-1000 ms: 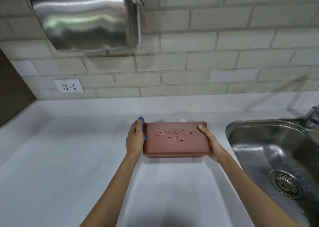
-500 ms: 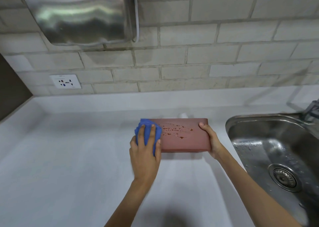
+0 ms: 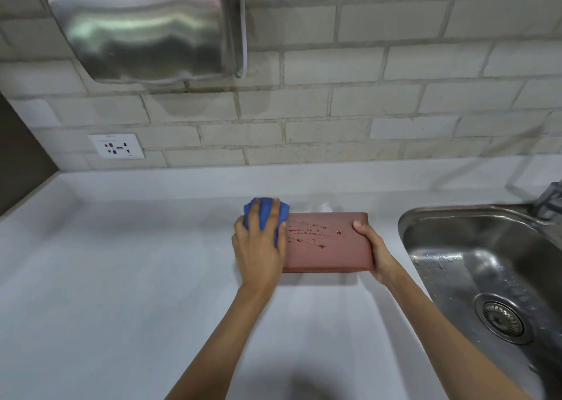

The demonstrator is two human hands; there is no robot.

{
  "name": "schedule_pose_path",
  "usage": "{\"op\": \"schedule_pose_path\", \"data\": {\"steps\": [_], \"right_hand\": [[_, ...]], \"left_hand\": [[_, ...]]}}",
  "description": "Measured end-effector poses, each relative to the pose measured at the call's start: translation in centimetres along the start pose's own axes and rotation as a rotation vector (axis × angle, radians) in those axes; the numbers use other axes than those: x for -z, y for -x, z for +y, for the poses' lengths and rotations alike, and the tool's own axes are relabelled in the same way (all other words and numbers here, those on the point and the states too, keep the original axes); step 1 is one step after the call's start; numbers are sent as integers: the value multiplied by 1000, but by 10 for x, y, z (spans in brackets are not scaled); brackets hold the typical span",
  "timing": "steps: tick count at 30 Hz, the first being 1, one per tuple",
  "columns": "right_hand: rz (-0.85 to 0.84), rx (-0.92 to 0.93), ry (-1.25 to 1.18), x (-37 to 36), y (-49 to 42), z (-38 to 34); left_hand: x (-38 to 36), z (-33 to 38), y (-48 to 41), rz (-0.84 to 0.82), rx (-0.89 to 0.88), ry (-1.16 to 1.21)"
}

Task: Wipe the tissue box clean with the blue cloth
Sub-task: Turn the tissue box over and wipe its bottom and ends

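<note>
Resting mid-frame on a white counter (image 3: 121, 278), the reddish tissue box (image 3: 328, 253) shows unwiped brown spots; right hand (image 3: 375, 247) grips its right end, left hand (image 3: 258, 247) presses the blue cloth (image 3: 267, 214) on its left end.

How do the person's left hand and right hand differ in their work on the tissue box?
The left hand presses a blue cloth on the tissue box, palm down; the right hand is bare. The left hand covers the left end; the right hand grips the right end. Both touch it.
</note>
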State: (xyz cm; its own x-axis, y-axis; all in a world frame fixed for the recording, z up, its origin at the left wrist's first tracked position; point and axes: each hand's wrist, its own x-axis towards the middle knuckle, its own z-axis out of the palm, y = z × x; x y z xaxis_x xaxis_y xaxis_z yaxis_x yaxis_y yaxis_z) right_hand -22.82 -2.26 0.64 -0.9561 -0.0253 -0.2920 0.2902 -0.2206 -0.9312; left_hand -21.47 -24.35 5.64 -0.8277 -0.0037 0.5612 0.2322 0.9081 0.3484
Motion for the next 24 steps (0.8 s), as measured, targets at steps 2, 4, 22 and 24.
{"op": "schedule_pose_path", "data": {"steps": [2, 4, 22, 24], "right_hand": [[-5, 2, -7, 1, -1, 0], [-17, 4, -11, 2, -2, 0], [0, -3, -8, 4, -6, 2], [1, -4, -4, 5, -6, 2]], "left_hand": [[-1, -5, 21, 29, -76, -34], [0, -14, 46, 18, -146, -80], [3, -19, 58, 5, -223, -129], [5, -16, 41, 14, -129, -121]]}}
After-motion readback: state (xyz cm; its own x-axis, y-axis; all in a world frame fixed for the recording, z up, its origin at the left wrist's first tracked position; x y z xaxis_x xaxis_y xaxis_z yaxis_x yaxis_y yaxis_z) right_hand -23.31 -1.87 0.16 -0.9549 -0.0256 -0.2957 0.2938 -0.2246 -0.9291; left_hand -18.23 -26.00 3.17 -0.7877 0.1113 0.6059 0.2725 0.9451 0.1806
